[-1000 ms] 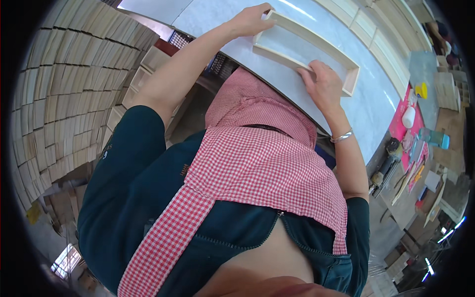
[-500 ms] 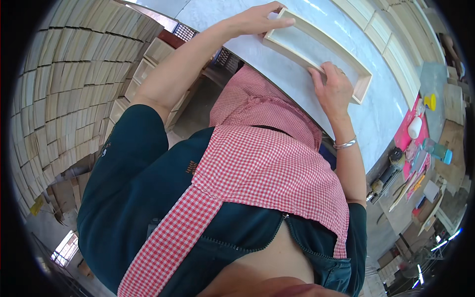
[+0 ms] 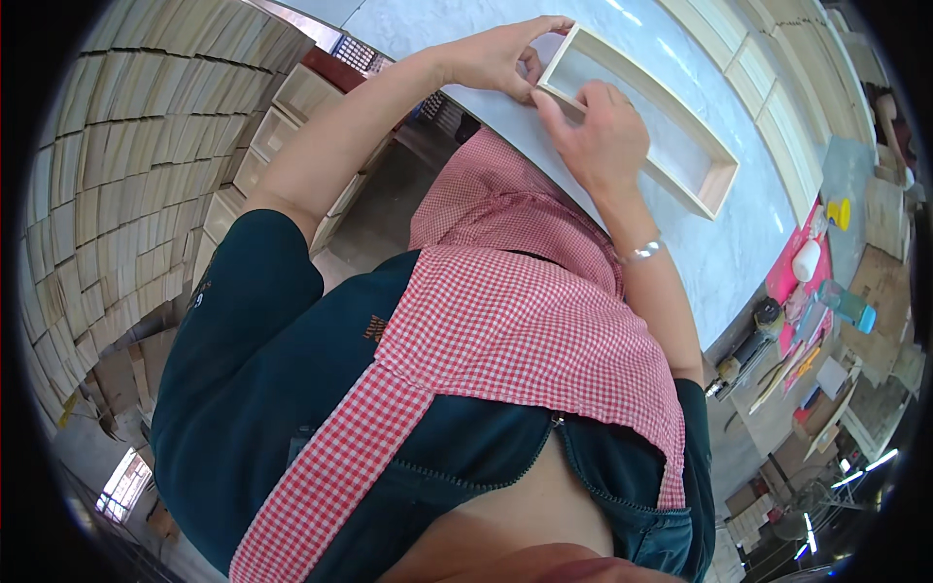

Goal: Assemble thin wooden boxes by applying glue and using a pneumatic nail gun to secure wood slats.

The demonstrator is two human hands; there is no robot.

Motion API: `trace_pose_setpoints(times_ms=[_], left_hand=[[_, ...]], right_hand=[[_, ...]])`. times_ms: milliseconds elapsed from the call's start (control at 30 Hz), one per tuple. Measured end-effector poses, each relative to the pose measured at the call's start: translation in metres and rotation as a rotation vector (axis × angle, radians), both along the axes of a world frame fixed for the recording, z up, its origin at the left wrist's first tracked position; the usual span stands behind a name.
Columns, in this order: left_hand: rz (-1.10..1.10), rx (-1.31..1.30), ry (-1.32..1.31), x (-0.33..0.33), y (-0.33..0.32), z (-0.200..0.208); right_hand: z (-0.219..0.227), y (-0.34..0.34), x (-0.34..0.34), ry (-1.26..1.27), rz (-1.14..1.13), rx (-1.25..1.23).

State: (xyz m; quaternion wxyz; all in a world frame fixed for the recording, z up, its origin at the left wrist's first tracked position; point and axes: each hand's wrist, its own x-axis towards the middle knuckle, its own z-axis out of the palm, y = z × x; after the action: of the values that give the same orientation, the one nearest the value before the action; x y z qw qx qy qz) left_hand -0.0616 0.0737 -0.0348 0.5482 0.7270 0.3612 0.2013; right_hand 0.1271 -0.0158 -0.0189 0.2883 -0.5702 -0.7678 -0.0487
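Note:
A long, narrow rectangular wooden frame [image 3: 719,187] of pale bare wood lies slantwise on the marbled white table, whose surface shows through its middle. My left hand [image 3: 498,60] grips its left end, fingers at the far corner and thumb by the near corner. Bent over the near long side is my right hand [image 3: 610,141], close to that same near corner. Its thumb presses the outside while the curled fingers reach inside, so it holds the rail. The two thumbs are almost touching. What the right fingertips touch is partly hidden behind the hand.
More pale wooden frames [image 3: 768,92] line the table's far side. Stacked wooden pieces [image 3: 126,175] form a tall wall on my left, beside open wooden boxes [image 3: 272,131]. On the right lie a white bottle [image 3: 807,260], a blue-capped clear bottle [image 3: 846,306] and a yellow roll [image 3: 838,214].
My right hand has slid left along the near side, from its middle to the left corner. The frame has shifted slightly right and toward me. My left hand still holds the left end.

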Motion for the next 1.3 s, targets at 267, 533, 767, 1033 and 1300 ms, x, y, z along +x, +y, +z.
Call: trace_pose_setpoints(times_ms=[267, 533, 767, 1033, 1300], left_hand=[[0.013, 0.024, -0.135, 0.002, -0.001, -0.013], [-0.010, 0.077, -0.086, 0.003, -0.004, -0.006], [-0.026, 0.070, -0.180, -0.003, -0.006, -0.006], [-0.069, 0.068, -0.084, -0.005, -0.001, 0.011], [-0.079, 0.055, -0.045, -0.004, 0.000, 0.002]], right_hand=[[-0.009, 0.007, -0.011, -0.024, -0.093, 0.066], [0.000, -0.003, 0.009, 0.070, 0.285, 0.024], [0.032, 0.032, 0.002, 0.047, 0.473, -0.162], [0.020, 0.247, -0.100, 0.166, 0.656, -0.058], [-0.030, 0.355, -0.221, -0.017, 0.597, 0.092]])
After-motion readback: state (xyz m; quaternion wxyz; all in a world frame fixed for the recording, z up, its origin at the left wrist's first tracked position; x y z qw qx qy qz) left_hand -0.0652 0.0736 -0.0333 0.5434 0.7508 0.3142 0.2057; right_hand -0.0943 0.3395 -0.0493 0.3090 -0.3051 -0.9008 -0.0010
